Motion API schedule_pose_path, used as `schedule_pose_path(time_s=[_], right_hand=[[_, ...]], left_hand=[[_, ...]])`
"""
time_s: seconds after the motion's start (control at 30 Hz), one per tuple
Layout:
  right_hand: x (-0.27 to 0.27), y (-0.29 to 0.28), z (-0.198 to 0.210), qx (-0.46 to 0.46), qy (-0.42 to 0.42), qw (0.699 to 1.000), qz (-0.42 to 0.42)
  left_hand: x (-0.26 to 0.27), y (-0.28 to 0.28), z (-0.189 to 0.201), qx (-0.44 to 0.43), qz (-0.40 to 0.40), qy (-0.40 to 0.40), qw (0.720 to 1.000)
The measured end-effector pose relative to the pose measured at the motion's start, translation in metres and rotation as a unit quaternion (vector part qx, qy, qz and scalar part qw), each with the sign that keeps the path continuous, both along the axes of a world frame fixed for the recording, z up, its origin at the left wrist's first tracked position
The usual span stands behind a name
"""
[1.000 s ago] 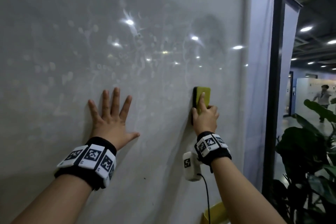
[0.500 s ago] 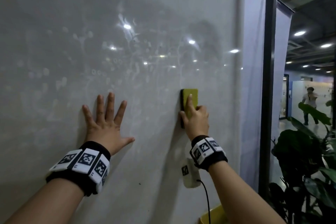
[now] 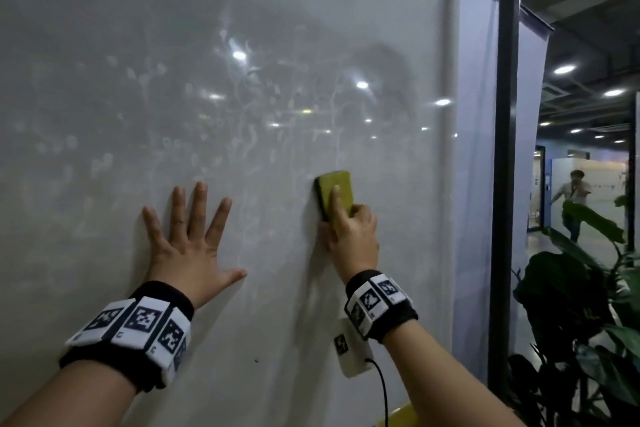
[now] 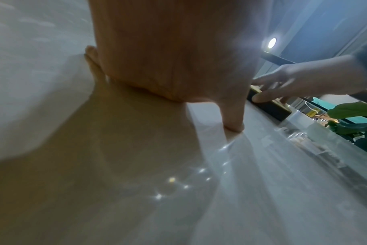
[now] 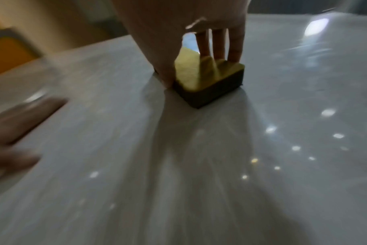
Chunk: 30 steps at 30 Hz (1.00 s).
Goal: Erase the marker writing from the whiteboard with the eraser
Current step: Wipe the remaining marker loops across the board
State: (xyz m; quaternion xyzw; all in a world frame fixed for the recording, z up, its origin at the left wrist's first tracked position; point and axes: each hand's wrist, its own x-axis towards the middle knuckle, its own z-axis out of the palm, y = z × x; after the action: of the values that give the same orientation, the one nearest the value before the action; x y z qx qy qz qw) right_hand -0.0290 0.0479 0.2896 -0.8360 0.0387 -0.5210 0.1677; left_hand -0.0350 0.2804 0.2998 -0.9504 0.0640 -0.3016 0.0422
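Observation:
The whiteboard (image 3: 104, 45) fills the head view and shows only faint pale smudges and lamp reflections; no dark marker writing is visible. A yellow-backed eraser (image 3: 337, 185) with a dark felt base lies flat against the board at centre right. My right hand (image 3: 343, 218) grips it, index finger along the yellow back, thumb on the left edge. In the right wrist view the fingers (image 5: 218, 46) press on the eraser (image 5: 207, 86). My left hand (image 3: 190, 239) is spread flat on the board, left of the eraser.
The board's right edge (image 3: 450, 149) stands just beyond the eraser, with a fabric panel and a dark post (image 3: 502, 184) behind it. A leafy plant (image 3: 581, 305) sits at lower right. A person (image 3: 573, 198) walks in the far hallway.
My right hand has slid the eraser a little to the left, closer to the left hand. The left hand stays flat on the board.

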Motion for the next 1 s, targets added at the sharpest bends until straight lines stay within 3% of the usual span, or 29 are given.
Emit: schedule_pose_path(time_s=[0.1, 0.2, 0.4, 0.57, 0.63, 0.7, 0.77, 0.87, 1.0], right_hand=[[0.0, -0.003, 0.0, -0.106, -0.041, 0.993, 0.016], [-0.002, -0.02, 0.026, -0.063, -0.001, 0.998, 0.0], [-0.001, -0.024, 0.103, -0.044, -0.021, 0.999, -0.001], [-0.004, -0.017, 0.115, 0.093, -0.034, 0.995, 0.014], [-0.004, -0.002, 0.115, 0.173, -0.05, 0.984, 0.01], [-0.002, 0.03, 0.115, 0.197, -0.049, 0.979, -0.018], [-0.003, 0.082, 0.111, 0.124, -0.053, 0.991, -0.015], [-0.006, 0.155, 0.096, -0.06, -0.087, 0.994, 0.033], [-0.006, 0.153, 0.086, -0.255, -0.162, 0.952, 0.045]], left_hand=[[0.003, -0.001, -0.002, -0.006, -0.001, -0.013, 1.0], [0.006, 0.002, -0.008, -0.003, -0.042, -0.061, 0.997], [0.011, 0.023, -0.008, 0.034, -0.104, -0.209, 0.972], [-0.009, 0.078, 0.016, -0.053, -0.037, -0.251, 0.966], [-0.018, 0.107, 0.026, -0.109, 0.002, -0.215, 0.971], [-0.023, 0.127, 0.029, -0.127, 0.033, -0.17, 0.977], [-0.022, 0.136, 0.029, -0.118, 0.04, -0.137, 0.983], [-0.02, 0.134, 0.03, -0.118, 0.028, -0.126, 0.985], [-0.022, 0.135, 0.033, -0.096, 0.039, -0.103, 0.989]])
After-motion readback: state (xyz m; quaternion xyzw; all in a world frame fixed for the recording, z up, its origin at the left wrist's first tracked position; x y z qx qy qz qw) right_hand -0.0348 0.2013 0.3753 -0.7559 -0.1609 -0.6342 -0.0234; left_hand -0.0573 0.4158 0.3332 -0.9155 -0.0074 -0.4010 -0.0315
